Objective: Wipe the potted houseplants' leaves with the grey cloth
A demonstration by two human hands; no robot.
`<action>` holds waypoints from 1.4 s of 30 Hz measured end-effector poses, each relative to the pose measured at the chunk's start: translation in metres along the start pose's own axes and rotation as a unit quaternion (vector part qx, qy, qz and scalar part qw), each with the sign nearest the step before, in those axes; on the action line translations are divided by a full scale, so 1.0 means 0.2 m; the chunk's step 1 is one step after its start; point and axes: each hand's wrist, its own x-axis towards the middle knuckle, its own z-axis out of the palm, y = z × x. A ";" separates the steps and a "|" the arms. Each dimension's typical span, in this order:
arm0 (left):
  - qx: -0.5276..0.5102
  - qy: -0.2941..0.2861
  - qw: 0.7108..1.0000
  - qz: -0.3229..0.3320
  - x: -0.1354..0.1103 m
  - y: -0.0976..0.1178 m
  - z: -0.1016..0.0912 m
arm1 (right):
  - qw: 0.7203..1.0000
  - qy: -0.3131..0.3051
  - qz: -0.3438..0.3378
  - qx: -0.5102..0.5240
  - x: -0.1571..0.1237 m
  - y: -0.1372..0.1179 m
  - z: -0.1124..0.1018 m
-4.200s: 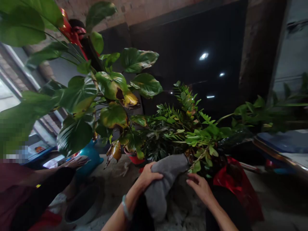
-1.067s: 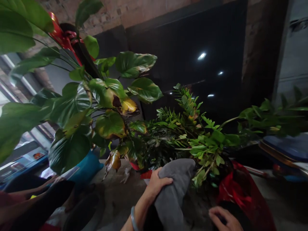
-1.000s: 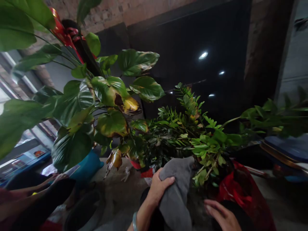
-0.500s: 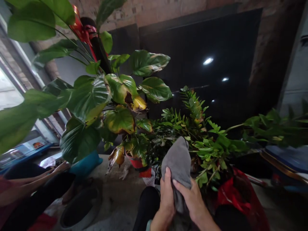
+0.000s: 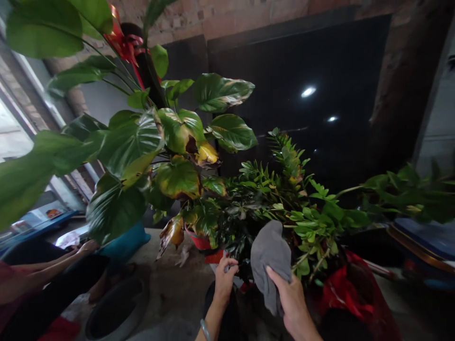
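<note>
One grey cloth is pinched under the thumb of the right hand and held up in front of the low green plants, contact with them not readable. The left hand is loosely curled, apart to its left, nothing seen in it, thumb-to-finger contact can't be told. Stems could be snagged if the hanging fold is dragged sideways, and the red bag could be knocked if the right hand is swung outward
</note>
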 end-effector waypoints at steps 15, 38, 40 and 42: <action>-0.076 -0.175 0.981 -0.035 0.07 -0.04 0.08 | 0.973 -0.153 0.163 0.059 -0.11 -0.05 -0.03; -0.149 -0.149 0.963 -0.169 0.08 0.03 0.05 | 0.983 0.007 0.048 0.176 -0.04 -0.33 0.14; -0.139 -0.145 0.966 -0.164 0.09 0.03 0.06 | 0.983 -0.010 0.052 0.176 -0.01 -0.32 0.17; -0.133 -0.145 0.970 -0.141 0.09 0.03 0.08 | 0.981 -0.062 0.101 0.151 -0.07 -0.24 0.18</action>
